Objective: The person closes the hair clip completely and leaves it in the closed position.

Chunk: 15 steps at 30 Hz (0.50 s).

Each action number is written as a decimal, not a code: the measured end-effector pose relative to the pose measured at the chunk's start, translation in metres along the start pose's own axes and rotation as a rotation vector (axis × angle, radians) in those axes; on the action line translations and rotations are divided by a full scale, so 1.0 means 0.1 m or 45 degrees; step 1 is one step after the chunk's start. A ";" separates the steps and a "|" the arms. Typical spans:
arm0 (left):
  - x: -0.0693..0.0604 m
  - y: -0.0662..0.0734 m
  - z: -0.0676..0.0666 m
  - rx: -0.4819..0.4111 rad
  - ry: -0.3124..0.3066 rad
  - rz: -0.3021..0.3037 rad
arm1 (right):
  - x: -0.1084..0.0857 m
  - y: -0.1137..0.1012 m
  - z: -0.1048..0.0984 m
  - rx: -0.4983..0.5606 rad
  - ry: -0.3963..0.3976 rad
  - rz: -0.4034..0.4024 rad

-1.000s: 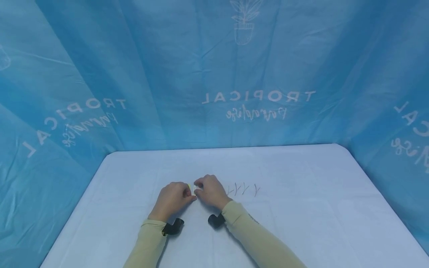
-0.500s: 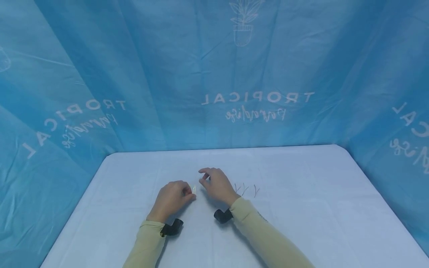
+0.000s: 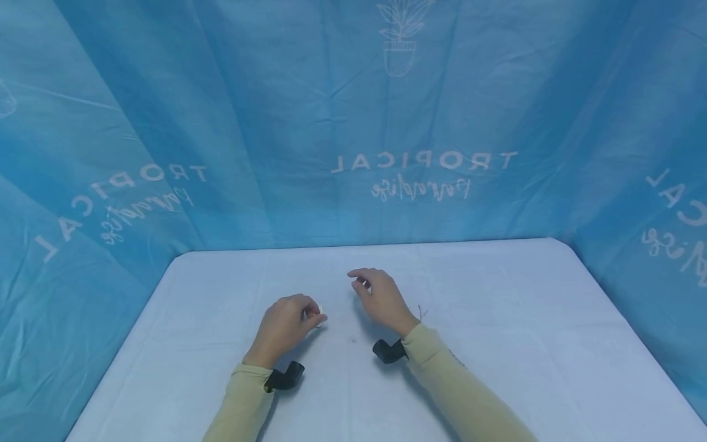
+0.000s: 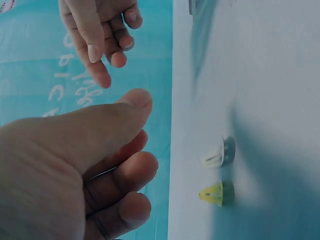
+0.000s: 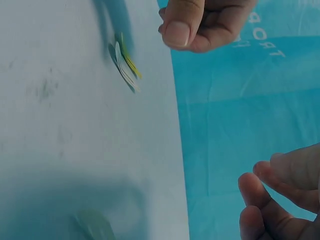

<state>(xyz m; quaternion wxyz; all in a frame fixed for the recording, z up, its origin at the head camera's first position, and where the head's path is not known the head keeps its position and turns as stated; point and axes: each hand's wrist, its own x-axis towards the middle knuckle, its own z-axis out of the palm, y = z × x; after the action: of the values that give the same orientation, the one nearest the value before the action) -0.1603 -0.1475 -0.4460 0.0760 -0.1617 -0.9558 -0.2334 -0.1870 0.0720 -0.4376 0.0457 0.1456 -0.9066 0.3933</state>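
Observation:
My left hand (image 3: 289, 325) hovers near the table's middle with its fingers loosely bent, and no object shows between thumb and fingers in the left wrist view. Below its fingertips a small white curved piece (image 4: 214, 156) and a small yellow one (image 4: 212, 193) stand side by side on the tabletop; their exact kind is unclear. Only a sliver of white shows past that hand in the head view. To the right, my right hand (image 3: 383, 301) is held above the cloth, fingers relaxed and apart, holding nothing visible.
A thin dark Y-shaped piece (image 3: 421, 313) lies just beyond the right wrist. A pale greenish thing (image 5: 92, 224) is blurred at the bottom of the right wrist view. White cloth covers the table (image 3: 497, 344); blue curtains (image 3: 298, 123) hang behind and at the sides.
My right hand has left the small pieces beside my left hand and moved right and away, now hiding most of the Y-shaped pieces. My left hand has barely moved.

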 end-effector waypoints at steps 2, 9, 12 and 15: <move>0.00 0.02 0.00 0.004 0.015 0.007 | -0.02 0.02 -0.04 0.007 0.015 0.009; 0.01 0.11 0.06 -0.020 0.020 0.045 | -0.08 0.15 -0.16 0.013 0.065 0.035; 0.01 0.16 0.09 -0.014 0.008 0.073 | -0.11 0.22 -0.19 -0.003 0.077 0.026; 0.03 0.21 0.12 -0.004 0.014 0.119 | -0.13 0.27 -0.22 -0.013 0.085 0.002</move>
<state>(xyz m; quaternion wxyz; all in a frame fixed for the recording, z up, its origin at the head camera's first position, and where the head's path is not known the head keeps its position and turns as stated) -0.1563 -0.1234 -0.4471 0.0920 -0.2051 -0.9464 -0.2320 -0.1836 0.1085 -0.4441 0.0765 0.1315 -0.9068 0.3932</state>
